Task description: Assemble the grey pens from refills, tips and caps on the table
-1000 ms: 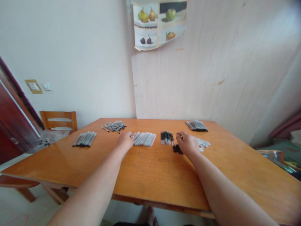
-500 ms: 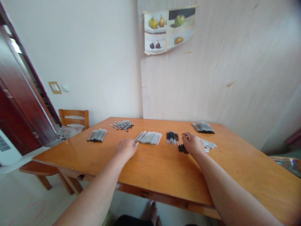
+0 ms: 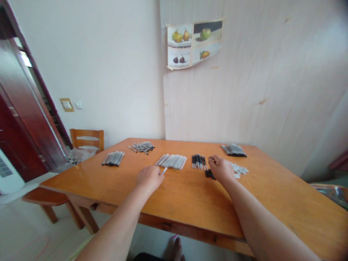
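While your left hand (image 3: 151, 177), lower centre, pinches a white tube (image 3: 164, 170), your right hand's (image 3: 220, 167) finger gap is unclear.

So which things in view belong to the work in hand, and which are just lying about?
In the work:
- left hand, holding a pale tube
- right hand, contents unclear
- row of pale tubes
- dark slim rods
- small black pieces
- small white pieces

Apparently lying about:
- fruit pictures
- chair
- plastic bag
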`<state>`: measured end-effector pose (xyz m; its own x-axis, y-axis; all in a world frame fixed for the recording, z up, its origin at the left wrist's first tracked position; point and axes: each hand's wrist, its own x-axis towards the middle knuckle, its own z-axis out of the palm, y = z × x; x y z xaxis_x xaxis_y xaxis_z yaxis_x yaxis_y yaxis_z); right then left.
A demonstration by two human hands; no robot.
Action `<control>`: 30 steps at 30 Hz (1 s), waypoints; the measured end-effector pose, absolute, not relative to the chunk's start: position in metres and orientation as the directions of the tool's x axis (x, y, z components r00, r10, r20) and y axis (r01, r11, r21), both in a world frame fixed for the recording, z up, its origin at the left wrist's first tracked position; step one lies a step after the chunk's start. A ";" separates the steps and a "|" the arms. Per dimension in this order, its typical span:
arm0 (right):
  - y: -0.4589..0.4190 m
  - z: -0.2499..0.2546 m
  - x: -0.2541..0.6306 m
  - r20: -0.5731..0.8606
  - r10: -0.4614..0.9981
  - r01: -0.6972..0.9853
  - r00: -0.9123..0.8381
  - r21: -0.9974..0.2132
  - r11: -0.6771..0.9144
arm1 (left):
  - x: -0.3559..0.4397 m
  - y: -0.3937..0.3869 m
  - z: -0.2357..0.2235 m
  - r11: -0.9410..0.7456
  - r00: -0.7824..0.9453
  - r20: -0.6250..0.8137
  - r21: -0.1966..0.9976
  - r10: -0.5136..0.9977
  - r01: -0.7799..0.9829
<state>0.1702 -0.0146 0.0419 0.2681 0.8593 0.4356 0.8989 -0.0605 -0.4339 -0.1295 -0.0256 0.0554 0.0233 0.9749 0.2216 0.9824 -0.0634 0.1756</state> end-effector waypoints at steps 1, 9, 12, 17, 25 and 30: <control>-0.014 0.041 0.168 0.436 0.868 0.890 0.239 -0.456 -0.016 | -0.124 -0.026 0.056 -0.100 0.049 0.227 0.219 0.973 0.971; -0.017 0.037 0.145 0.281 0.960 0.326 0.012 -0.908 0.262 | -0.050 -0.020 0.054 -0.453 0.270 0.403 0.480 0.875 0.751; -0.019 0.041 0.144 0.239 0.971 0.071 0.011 -0.969 0.237 | -0.027 -0.013 0.049 -0.535 0.307 0.462 0.520 0.832 0.666; -0.014 0.042 0.152 0.239 0.961 -0.024 0.137 -0.969 0.244 | -0.003 -0.002 0.043 -0.634 0.353 0.536 0.548 0.767 0.546; -0.008 0.043 0.159 0.221 0.956 -0.111 0.194 -0.963 0.246 | 0.007 0.002 0.035 -0.626 0.420 0.469 0.651 0.777 0.431; -0.010 0.046 0.156 0.214 0.957 -0.177 0.195 -0.952 0.249 | 0.009 0.004 0.038 -0.501 0.436 0.345 0.804 0.831 0.319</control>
